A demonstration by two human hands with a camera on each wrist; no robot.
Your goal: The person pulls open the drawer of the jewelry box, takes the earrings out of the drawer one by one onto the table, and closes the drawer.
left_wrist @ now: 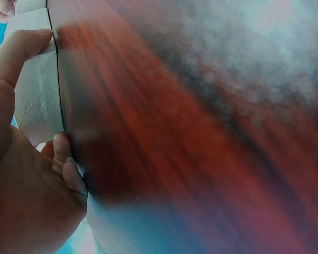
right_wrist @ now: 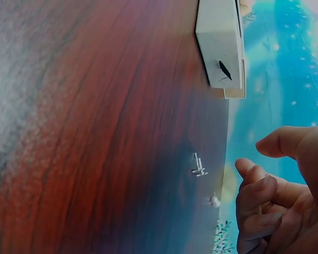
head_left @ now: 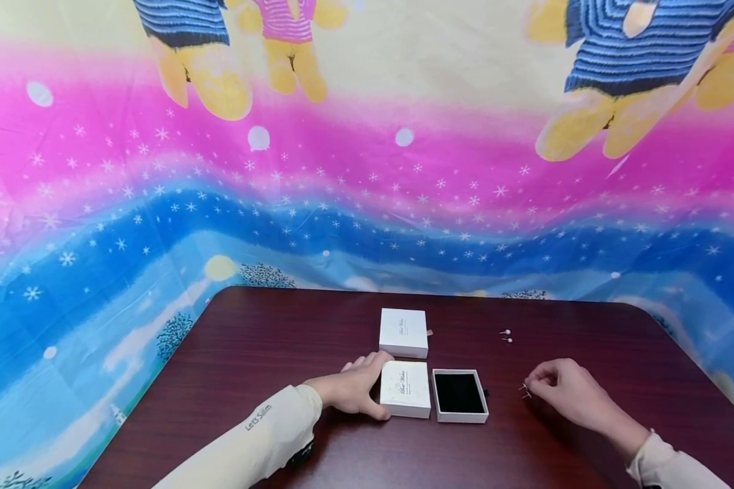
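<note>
My left hand (head_left: 357, 387) grips the left side of a white box (head_left: 406, 388) with printed lettering. In the left wrist view the thumb lies across the box's near wall (left_wrist: 39, 95). Just right of it sits an open white box tray (head_left: 460, 418) with a black lining and a small black tab (right_wrist: 225, 70). My right hand (head_left: 571, 394) hovers beside small silver earrings (right_wrist: 199, 168) on the table. In the right wrist view its thumb and index finger are apart, with nothing between them; the other fingers are bent.
Behind the gripped box stands another white box (head_left: 402, 333) with a small ribbon tab at its right. Two pearl stud earrings (head_left: 508, 336) lie farther back on the dark wooden table (head_left: 269, 339). A patterned cloth (head_left: 367, 176) hangs behind the table.
</note>
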